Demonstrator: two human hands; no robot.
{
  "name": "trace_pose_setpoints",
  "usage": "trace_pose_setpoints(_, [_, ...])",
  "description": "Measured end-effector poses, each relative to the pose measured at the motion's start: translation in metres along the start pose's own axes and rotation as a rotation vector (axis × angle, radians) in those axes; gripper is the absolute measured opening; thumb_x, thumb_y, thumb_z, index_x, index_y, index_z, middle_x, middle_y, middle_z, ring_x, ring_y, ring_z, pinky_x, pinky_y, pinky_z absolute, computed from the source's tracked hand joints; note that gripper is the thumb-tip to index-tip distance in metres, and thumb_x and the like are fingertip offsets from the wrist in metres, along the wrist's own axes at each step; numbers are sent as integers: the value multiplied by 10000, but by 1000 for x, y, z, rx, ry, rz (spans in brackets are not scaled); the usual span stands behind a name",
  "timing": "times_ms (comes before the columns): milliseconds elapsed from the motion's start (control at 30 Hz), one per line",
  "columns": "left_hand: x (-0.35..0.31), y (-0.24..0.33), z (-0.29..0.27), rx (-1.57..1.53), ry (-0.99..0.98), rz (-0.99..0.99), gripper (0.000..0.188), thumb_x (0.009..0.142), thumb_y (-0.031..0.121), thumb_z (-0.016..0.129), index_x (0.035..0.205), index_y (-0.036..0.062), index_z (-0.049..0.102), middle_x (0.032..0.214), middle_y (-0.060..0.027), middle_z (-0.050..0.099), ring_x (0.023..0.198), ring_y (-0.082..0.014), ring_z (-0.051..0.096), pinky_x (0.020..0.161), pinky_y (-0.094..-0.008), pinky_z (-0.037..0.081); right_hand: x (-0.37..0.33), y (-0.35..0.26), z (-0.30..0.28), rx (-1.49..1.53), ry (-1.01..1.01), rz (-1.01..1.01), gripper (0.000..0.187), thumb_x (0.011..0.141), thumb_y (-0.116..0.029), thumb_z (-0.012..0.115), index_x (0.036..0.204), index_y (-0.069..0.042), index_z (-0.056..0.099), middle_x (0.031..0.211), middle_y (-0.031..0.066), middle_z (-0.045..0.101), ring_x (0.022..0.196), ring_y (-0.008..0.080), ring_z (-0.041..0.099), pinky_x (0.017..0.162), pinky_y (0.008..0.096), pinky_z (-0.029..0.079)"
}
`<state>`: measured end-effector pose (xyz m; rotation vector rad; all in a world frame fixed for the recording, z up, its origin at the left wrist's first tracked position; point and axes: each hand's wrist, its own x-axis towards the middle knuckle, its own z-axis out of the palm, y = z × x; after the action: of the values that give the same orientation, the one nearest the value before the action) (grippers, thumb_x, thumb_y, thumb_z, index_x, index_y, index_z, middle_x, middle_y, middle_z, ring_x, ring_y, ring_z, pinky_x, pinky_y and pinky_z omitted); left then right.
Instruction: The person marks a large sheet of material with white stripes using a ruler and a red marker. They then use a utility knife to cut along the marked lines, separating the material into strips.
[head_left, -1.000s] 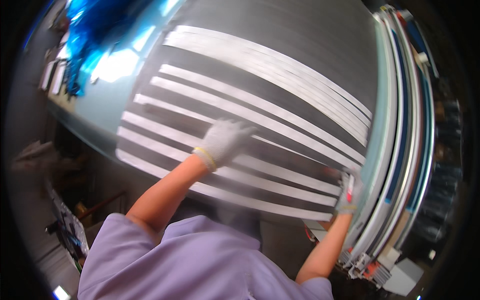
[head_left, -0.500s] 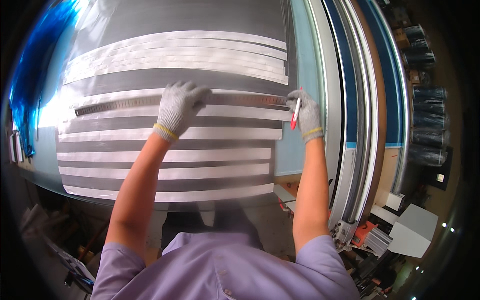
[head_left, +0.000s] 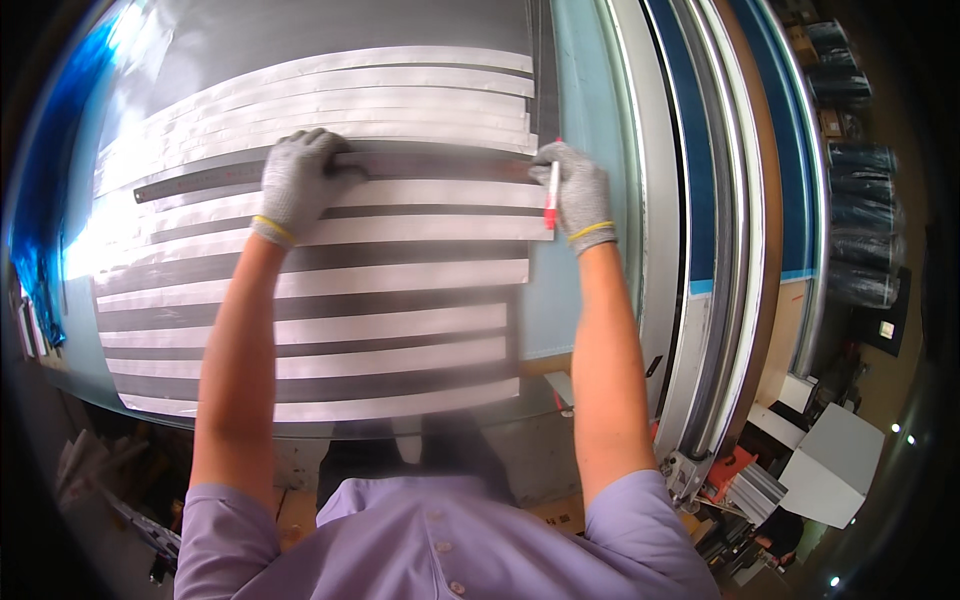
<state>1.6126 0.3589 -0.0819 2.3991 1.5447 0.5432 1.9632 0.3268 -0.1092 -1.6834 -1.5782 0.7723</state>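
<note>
A long metal ruler (head_left: 430,168) lies crosswise over a dark sheet laid with pale strips (head_left: 420,228). My left hand (head_left: 298,185), in a grey knit glove with a yellow cuff edge, grips the ruler left of its middle, thumb stretched along it to the right. At the ruler's right end is my right hand (head_left: 580,190), gloved alike, its fingers closed around a red-and-white marker pen (head_left: 552,195) and touching the ruler's end. Just beyond the ruler, several more pale strips (head_left: 420,95) lie close together. Glove fabric hides the fingertips' exact hold.
Crumpled blue shiny film (head_left: 50,190) hangs along the table's left side. To the right run long metal rails (head_left: 735,200) beside blue panels. Several dark wrapped rolls (head_left: 862,215) stand farther right. A pale grey box-shaped machine part (head_left: 832,465) sits at the lower right.
Both hands and the ruler have moved away from me, from over a pale strip to the dark band beyond it. The whole view has also shifted. The marker stays in my right hand.
</note>
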Motion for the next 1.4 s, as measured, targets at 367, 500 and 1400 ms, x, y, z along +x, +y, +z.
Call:
trace_pose_setpoints(367, [14, 18, 23, -22, 96, -88, 131, 829, 247, 724, 843, 117, 718, 881, -70, 720, 847, -310, 637, 857, -430, 491, 30, 34, -40, 132, -150, -5, 122, 764, -39, 761, 877, -23, 718, 843, 65, 681, 767, 159, 628, 722, 296, 521])
trace_pose_setpoints(500, [14, 17, 29, -12, 99, -125, 149, 824, 261, 730, 838, 113, 720, 866, -63, 719, 851, -308, 635, 853, -428, 492, 38, 18, -48, 11, -257, 148, 116, 815, -12, 755, 928, -7, 728, 899, 56, 707, 865, 148, 650, 819, 269, 538])
trace_pose_setpoints(1400, [15, 26, 31, 85, 117, -245, 243, 809, 297, 778, 897, 77, 727, 935, -91, 690, 923, -312, 612, 863, -424, 488, 33, 25, -36, -139, -125, -69, 107, 792, -30, 761, 893, -26, 727, 890, 66, 698, 803, 175, 636, 759, 308, 532])
